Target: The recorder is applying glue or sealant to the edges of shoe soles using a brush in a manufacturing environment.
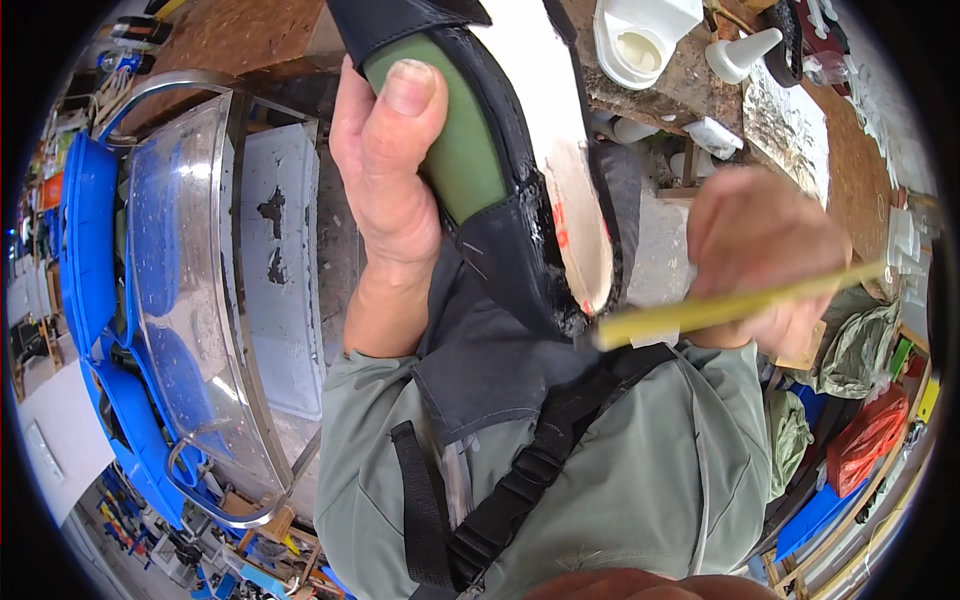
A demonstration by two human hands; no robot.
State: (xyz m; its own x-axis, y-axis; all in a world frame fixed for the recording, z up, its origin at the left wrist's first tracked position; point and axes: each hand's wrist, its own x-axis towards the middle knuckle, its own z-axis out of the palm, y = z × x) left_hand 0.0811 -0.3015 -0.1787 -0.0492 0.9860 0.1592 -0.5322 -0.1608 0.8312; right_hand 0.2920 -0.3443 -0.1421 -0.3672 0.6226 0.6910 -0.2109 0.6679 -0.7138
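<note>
My left hand (pixel 395 190) grips a black shoe upper (pixel 500 245) stretched over a green shoe last (pixel 468 165), its thumb pressing on the green side. The bottom of the shoe faces up, showing a white insole (pixel 540 95) with a paler beige heel part and small red marks. Rough black edges of the upper are folded around it. In my right hand (pixel 765 245), smeared by motion, is a long flat yellow stick (pixel 690 312). Its wider end lies at the heel of the shoe; whether it touches is too blurred to tell.
A bench on the right holds a white container (pixel 640 45) and a white cone-shaped nozzle (pixel 742 55). Left of me stands a metal-framed rack (pixel 235 280) beside blue bins (pixel 90 230). A red plastic bag (pixel 868 435) lies at the lower right.
</note>
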